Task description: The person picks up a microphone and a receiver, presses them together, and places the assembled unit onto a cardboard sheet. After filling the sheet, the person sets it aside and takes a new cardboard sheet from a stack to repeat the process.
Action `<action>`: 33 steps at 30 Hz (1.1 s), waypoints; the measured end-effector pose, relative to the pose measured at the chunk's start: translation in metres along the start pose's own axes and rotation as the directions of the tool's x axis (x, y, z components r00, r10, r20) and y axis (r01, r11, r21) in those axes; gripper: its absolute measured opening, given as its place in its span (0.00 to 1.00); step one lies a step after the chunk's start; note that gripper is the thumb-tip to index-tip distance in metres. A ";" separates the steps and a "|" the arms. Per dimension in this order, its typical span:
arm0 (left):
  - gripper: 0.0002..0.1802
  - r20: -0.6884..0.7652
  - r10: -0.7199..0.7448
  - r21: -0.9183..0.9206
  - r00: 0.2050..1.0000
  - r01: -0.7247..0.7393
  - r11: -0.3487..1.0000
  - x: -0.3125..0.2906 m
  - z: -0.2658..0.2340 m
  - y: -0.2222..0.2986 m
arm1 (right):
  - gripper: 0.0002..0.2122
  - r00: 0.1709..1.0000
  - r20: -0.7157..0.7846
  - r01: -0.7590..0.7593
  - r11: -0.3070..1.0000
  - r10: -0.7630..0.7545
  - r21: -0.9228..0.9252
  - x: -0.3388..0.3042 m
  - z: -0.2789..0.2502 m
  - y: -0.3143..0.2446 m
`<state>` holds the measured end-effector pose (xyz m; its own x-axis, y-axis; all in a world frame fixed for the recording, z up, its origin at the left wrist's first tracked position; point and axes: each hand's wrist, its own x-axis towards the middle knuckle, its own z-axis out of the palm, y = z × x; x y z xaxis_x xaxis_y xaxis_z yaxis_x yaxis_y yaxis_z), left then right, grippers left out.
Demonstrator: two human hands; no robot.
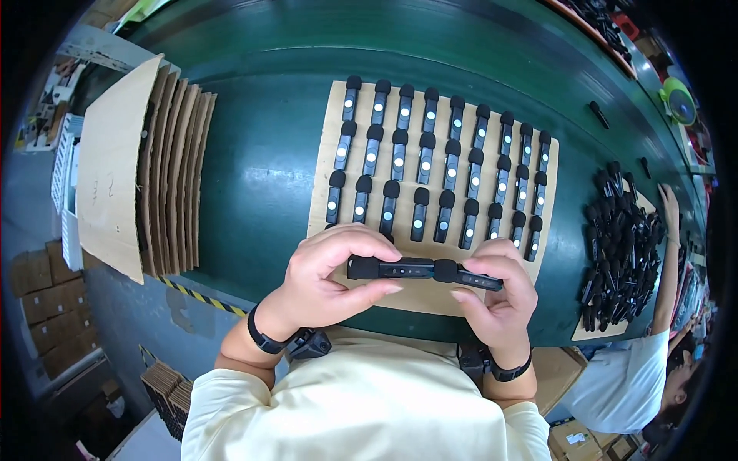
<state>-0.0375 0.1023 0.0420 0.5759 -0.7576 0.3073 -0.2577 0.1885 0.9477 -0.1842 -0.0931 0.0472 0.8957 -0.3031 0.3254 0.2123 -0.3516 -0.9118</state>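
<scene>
Both hands hold small black clip microphones end to end, just above the cardboard sheet (327,154): the left hand (327,280) grips one microphone (388,268), the right hand (500,300) probably another microphone (470,276).

A factory assembly line: green conveyor belt (254,177), cardboard sheets (146,169), rows of identical black devices (438,165).

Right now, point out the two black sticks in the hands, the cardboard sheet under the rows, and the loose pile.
black sticks (424,270), head view, middle.
cardboard sheet (326,161), head view, bare left edge.
loose pile (621,246), head view, centre.
</scene>
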 end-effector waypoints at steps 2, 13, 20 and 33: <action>0.16 -0.006 0.056 0.024 0.998 -0.056 0.998 0.002 0.002 0.000 | 0.13 0.999 0.009 0.037 0.999 -0.036 -0.016 0.000 -0.004 0.000; 0.16 0.107 0.040 0.155 0.993 -0.057 0.986 0.010 0.006 -0.003 | 0.15 0.997 -0.081 0.026 0.997 -0.020 0.076 -0.003 -0.010 -0.007; 0.18 0.068 -0.080 -0.024 0.994 0.082 0.996 0.005 0.014 -0.007 | 0.15 0.998 0.042 0.062 0.973 -0.055 -0.223 0.001 -0.004 -0.006; 0.14 0.308 0.210 0.410 0.928 -0.328 0.851 -0.020 0.019 -0.011 | 0.16 0.987 0.128 0.133 0.926 -0.093 -0.353 -0.027 -0.005 0.003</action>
<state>-0.0603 0.1035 0.0237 0.2419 -0.8558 0.4572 -0.7264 0.1526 0.6701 -0.2095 -0.0903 0.0365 0.9146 -0.1534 0.3742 0.1779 -0.6783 -0.7129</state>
